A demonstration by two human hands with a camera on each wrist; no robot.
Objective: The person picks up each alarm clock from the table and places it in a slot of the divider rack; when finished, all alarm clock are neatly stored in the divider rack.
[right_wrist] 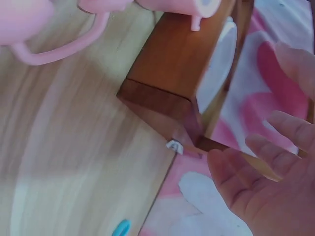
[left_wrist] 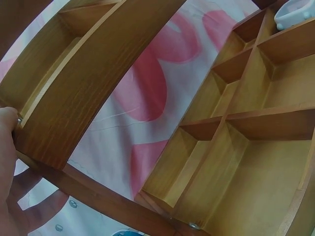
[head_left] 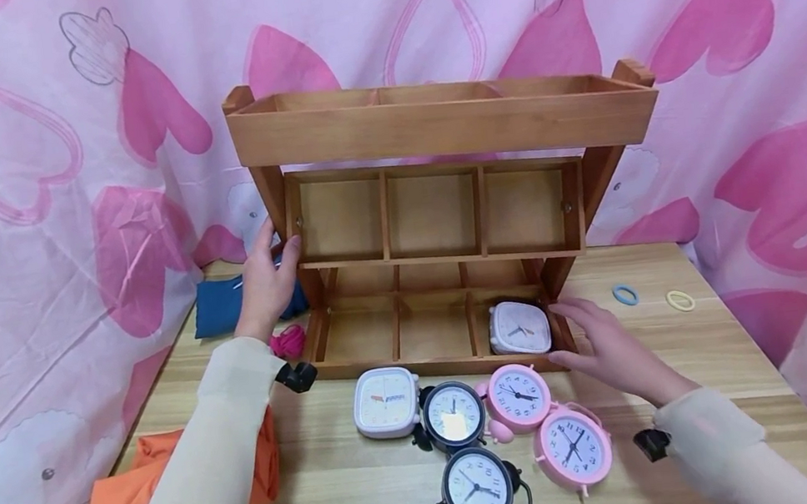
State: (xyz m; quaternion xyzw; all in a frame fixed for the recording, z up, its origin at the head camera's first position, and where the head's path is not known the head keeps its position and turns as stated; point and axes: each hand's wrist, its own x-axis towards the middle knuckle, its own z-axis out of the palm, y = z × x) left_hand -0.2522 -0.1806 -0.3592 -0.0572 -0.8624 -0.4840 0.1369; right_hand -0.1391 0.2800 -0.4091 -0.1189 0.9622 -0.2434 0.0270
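Just then the wooden organizer point(head_left: 438, 222) stood at the back of the desk point(head_left: 373, 499), with one white square clock point(head_left: 519, 328) already lying in its bottom right compartment. Your left hand point(head_left: 267, 281) curled its grip round the rack's left upright, while your right hand point(head_left: 607, 345) lay flat, fingers relaxed and holding nothing, against the lower right corner. To my eye you were steadying the rack between placements; next you'd need to pick from the clocks in front, perhaps the nearest pink alarm clock point(head_left: 518, 396).

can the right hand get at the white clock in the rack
Probably yes: the right hand rests open at the rack corner, right beside the white clock, whose compartment is open on top with nothing between them.
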